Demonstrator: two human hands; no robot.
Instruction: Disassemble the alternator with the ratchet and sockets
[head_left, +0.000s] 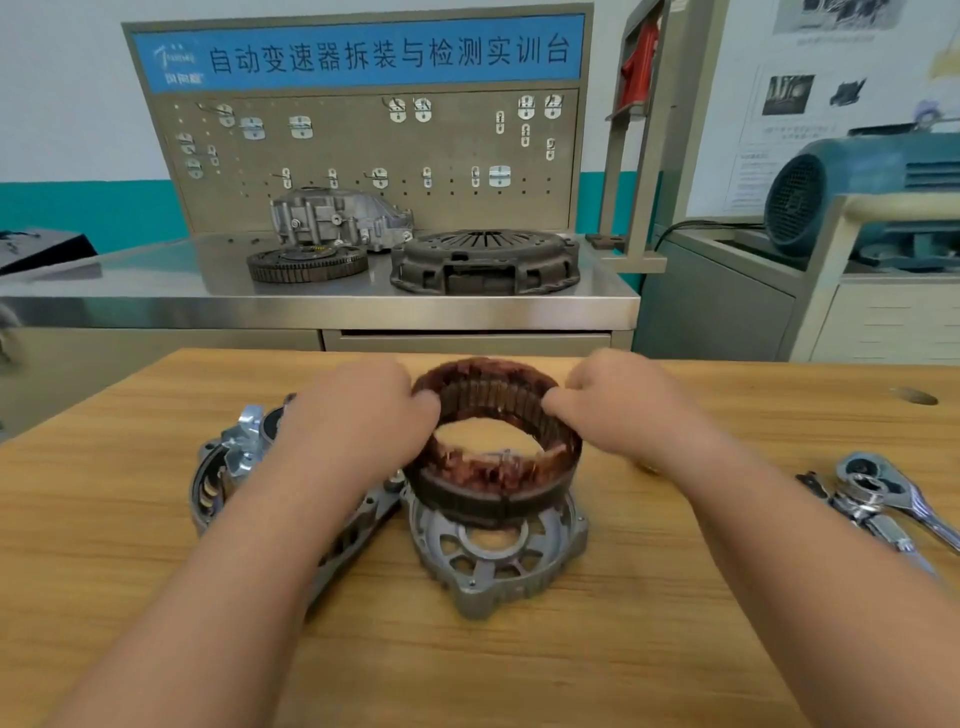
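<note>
A dark stator ring (493, 488) with copper windings is tilted up over a grey cast housing half (493, 556) that lies on the wooden table (623, 649). My left hand (358, 415) grips the ring's left rim, thumb inside. The right rim is held by my right hand (618, 410), its thumb inside as well. Left of the ring, partly under my left forearm, lies the other alternator half (234, 467), silver with its rotor showing. The ratchet (878, 493) and chrome sockets (883, 525) lie at the table's right edge.
Behind the table stands a steel bench (311, 301) carrying a flywheel (306, 262), a clutch pressure plate (485, 260) and a gearbox casing (337, 218) before a pegboard. A blue-green motor (857, 197) sits at the right. A hole (917, 397) marks the table's far right.
</note>
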